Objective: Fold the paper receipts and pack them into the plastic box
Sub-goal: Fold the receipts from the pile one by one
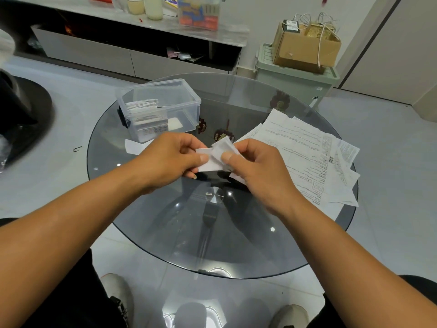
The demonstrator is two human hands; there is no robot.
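Left hand (170, 157), right hand (255, 166) pinch receipt (212, 159) — mid-fold.

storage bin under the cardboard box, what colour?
Pale green storage bin, seen in the head view, back right.

desk (248, 233): round top of smoked grey glass, see-through, smooth, glossy; lamp glints on it
plastic box (186, 102): clear hard plastic, smooth, slight sheen at rim
folded receipts in box (144, 107): thin white paper, matt, printed
receipt in hands (212, 159): white thin paper, matt, creased
loose receipts (307, 152): white paper, matt, fine dark print, flat with bent corners
floor (390, 162): pale tiles, smooth, low sheen
cardboard box (305, 50): brown cardboard, matt
storage bin (295, 81): pale green plastic, satin
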